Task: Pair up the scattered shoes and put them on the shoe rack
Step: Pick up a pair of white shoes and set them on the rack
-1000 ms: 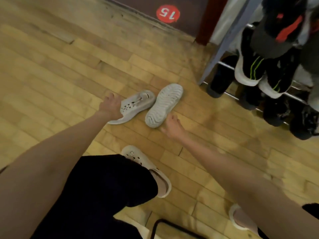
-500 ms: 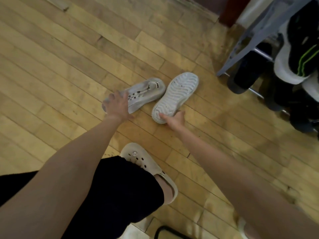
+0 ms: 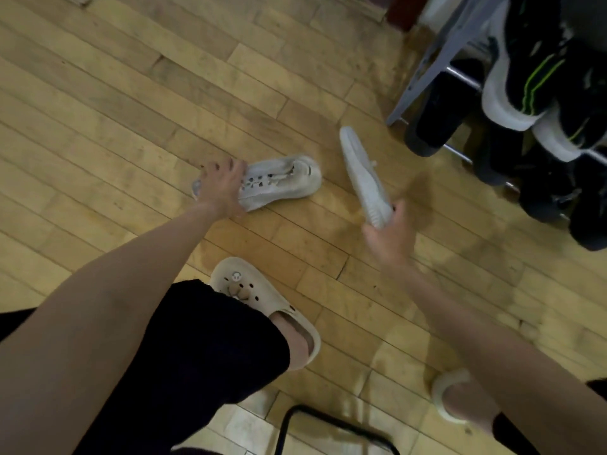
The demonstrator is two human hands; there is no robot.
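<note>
Two white perforated shoes are on the wooden floor ahead of me. The left shoe lies upright, and my left hand covers its heel end with fingers curled over it. My right hand grips the heel of the other white shoe, which is lifted and turned on its edge, toe pointing away. The grey metal shoe rack stands at the upper right, holding several dark shoes.
Black sneakers with white soles and green stripes sit on the rack's upper bar, dark shoes below. My own feet wear cream clogs, the second clog at lower right. A black metal frame is at the bottom edge.
My right hand has picked up the sole-up shoe by its heel and swung it to the right on its edge. My left hand has closed over the other shoe's heel.
</note>
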